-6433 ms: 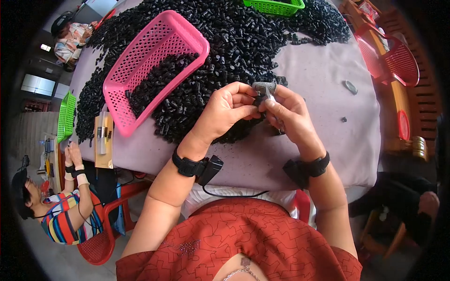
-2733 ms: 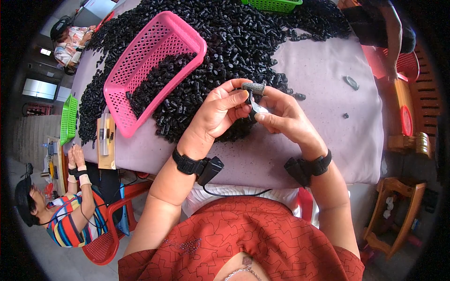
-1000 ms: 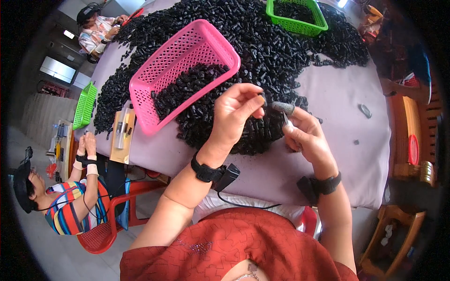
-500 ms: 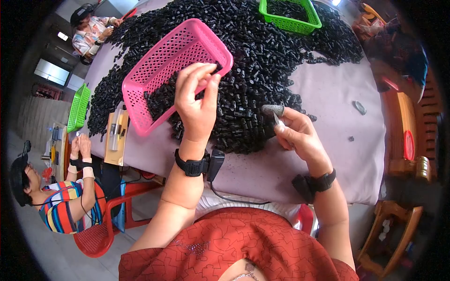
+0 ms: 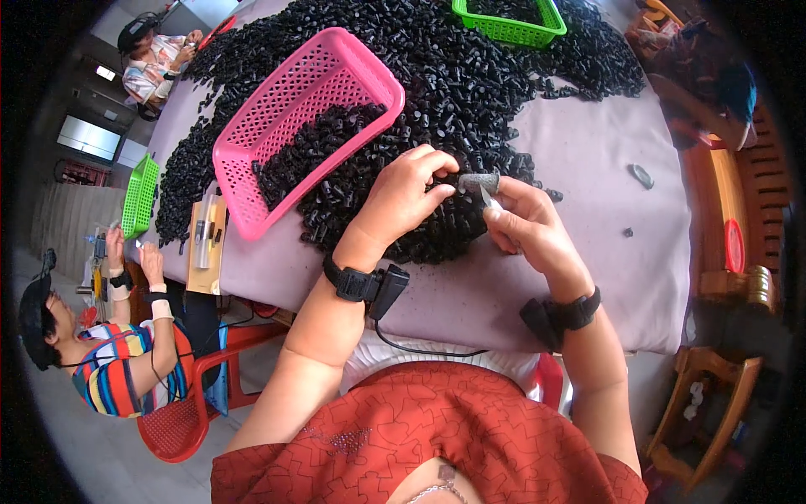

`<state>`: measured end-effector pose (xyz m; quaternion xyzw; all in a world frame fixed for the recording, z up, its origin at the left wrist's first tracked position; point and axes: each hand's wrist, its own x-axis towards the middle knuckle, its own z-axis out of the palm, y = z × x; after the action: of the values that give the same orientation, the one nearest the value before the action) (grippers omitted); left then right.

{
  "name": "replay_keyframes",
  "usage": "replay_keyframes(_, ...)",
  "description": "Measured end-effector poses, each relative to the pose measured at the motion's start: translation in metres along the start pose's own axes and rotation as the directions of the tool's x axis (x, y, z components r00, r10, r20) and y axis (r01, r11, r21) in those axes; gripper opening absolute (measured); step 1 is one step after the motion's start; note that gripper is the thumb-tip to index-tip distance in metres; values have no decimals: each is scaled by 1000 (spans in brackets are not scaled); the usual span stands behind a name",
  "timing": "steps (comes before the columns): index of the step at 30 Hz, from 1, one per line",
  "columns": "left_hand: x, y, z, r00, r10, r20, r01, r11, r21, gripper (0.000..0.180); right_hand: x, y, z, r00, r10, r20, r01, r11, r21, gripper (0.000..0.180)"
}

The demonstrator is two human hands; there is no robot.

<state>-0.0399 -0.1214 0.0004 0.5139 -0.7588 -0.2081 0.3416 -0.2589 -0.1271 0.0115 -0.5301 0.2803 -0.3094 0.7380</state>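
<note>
A small grey cap-shaped piece [image 5: 478, 181], short and stubby, lies with its long axis left to right, pinched by the right hand [image 5: 525, 225] over the near edge of the heap of black pieces [image 5: 470, 76]. The left hand [image 5: 403, 197] curls its fingertips onto the piece's left end. One pink basket [image 5: 252, 168] sits left; two green baskets [image 5: 512, 32] lie farther off.

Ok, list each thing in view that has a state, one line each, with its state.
pink basket: tilted on the pile, partly filled with black pieces.
green basket: at the far edge, holding black pieces.
black pieces: loose, heaped across the table.
left hand: fingers down in the heap.
right hand: pinching a small blade, grey cover on the thumb.
red chair: unoccupied.
</note>
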Motion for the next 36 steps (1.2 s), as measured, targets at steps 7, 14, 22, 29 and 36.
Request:
replay_keyframes(7,-1,0,1,998,64,-18,-62,996,64,21,2,3,-1,1000,-9,5,9,1000,-21,28)
replay_keyframes(14,0,0,2,1000,22,3,-22,998,57,16,2,6,-2,1000,-26,6,26,999,-31,28)
replay_keyframes(22,4,-2,4,991,-41,-127,30,996,-83,15,2,3,-2,1000,-14,-13,14,999,-37,25)
replay_keyframes(29,-3,2,0,997,63,40,-68,988,140,24,3,3,-3,1000,-9,7,10,999,-40,24)
replay_keyframes(36,0,6,4,989,-110,-99,96,986,-136,12,2,4,-1,1000,-15,-24,14,999,-36,23)
